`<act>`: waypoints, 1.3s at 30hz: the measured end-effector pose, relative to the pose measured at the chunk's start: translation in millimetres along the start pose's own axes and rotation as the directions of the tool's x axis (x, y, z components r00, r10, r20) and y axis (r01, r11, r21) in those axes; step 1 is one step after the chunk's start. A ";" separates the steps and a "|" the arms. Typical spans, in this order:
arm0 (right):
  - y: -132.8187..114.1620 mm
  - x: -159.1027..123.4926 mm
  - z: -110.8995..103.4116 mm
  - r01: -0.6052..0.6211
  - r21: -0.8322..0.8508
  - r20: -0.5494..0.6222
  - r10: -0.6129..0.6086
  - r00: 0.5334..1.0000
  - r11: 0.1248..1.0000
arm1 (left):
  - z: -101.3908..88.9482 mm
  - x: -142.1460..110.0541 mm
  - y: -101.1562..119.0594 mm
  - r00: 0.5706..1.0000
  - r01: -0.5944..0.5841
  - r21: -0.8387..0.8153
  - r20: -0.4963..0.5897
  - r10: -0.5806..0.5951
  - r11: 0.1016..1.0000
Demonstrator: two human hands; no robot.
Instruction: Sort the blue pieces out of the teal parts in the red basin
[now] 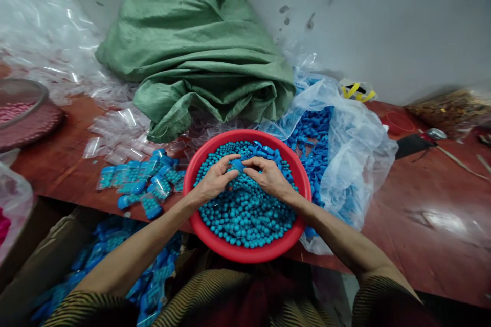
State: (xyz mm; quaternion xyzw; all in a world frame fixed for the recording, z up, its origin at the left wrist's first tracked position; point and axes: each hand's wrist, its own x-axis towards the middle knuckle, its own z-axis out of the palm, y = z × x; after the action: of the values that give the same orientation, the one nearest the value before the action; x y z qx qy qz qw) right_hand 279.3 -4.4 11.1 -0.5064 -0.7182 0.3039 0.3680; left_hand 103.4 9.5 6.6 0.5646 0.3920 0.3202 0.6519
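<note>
Over a red basin (307, 184) full of turquoise beads (245, 219), my two hands meet at a small blue plastic cap (238, 165). My left hand (218, 180) pinches the cap from the left with thumb and fingers. From the other side, the fingertips of my right hand (268, 178) are closed on it too. Whether a clear container is attached to the cap is hidden by my fingers. More blue caps (264, 151) lie on the beads at the basin's far side. Left of the basin are several clear containers (151, 204) with blue caps and beads inside.
A big green sack (207, 46) stands behind the basin. Clear empty containers (123, 135) spread to its left. At right, a plastic bag (349, 148) spills blue pieces (312, 133). A bowl of pink beads (23, 112) is far left. Below the table edge, a box (42, 250) holds filled containers.
</note>
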 end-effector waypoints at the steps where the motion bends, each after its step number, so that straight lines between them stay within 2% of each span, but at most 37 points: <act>1: 0.1 -0.1 0.5 0.022 -0.015 -0.012 -0.022 1.000 1.000 | 0.2 -0.1 0.2 1.000 -0.003 -0.003 -0.005 0.003 1.000; 8: 0.2 -0.9 8.4 0.259 -0.160 -0.002 -0.263 0.965 0.953 | 2.2 1.6 -5.4 0.992 -0.067 -0.016 -0.104 0.065 0.998; 12: 1.5 0.9 3.7 0.290 -0.162 0.083 -0.280 0.956 0.943 | -0.7 1.4 -6.3 0.990 -0.069 0.054 -0.116 0.075 0.996; 14: 2.4 3.5 -4.2 0.219 -0.047 0.156 -0.210 0.965 0.975 | -2.4 1.0 -3.9 0.995 -0.044 0.041 -0.092 0.048 0.998; 16: 3.4 7.5 -13.1 0.075 0.113 0.200 -0.097 0.975 0.991 | -3.4 0.9 -1.1 0.999 -0.025 0.021 -0.045 0.026 0.999; 19: 4.6 14.2 -22.6 -0.104 0.285 0.157 0.061 0.986 0.953 | -3.3 1.6 1.5 1.000 -0.025 0.011 0.002 0.025 1.000; 22: 3.7 18.4 -24.6 -0.172 0.327 0.068 0.158 0.985 0.929 | -2.4 1.9 1.7 1.000 -0.024 -0.004 -0.017 0.024 1.000; 25: 1.0 19.3 -21.7 -0.301 0.378 0.108 0.281 0.954 0.876 | -0.8 1.0 3.2 1.000 0.000 0.002 -0.018 0.000 1.000; 27: -0.8 18.7 -18.4 -0.336 0.416 0.113 0.319 0.941 0.845 | 1.6 0.5 6.1 1.000 0.002 0.007 -0.019 -0.002 1.000; 29: -2.4 17.4 -14.7 -0.250 0.372 -0.015 0.275 0.961 0.894 | 5.1 0.7 9.7 0.999 -0.019 0.017 -0.036 0.020 1.000; 31: -4.2 15.0 -11.4 -0.096 0.201 -0.129 0.124 0.984 0.975 | 9.4 1.0 12.1 0.997 -0.037 0.045 -0.061 0.040 0.998; 32: -5.3 13.4 -10.3 -0.014 0.098 -0.133 0.027 0.991 0.995 | 11.6 1.0 12.5 0.996 -0.041 0.056 -0.073 0.045 0.998; 35: -9.0 7.0 -9.3 0.187 -0.102 0.024 -0.185 0.982 0.977 | 17.6 -0.4 10.9 0.995 -0.028 0.035 -0.094 0.031 0.999; 39: -10.8 -1.8 -9.9 0.280 -0.230 0.231 -0.227 0.946 0.932 | 21.9 -2.6 8.2 0.988 -0.096 -0.030 -0.126 0.091 0.995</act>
State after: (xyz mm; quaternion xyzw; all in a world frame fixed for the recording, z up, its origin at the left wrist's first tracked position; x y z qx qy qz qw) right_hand 282.5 -8.7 24.8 -0.4194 -0.8448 0.2061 0.2605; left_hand 121.4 -2.1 16.3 0.5495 0.3991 0.3920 0.6206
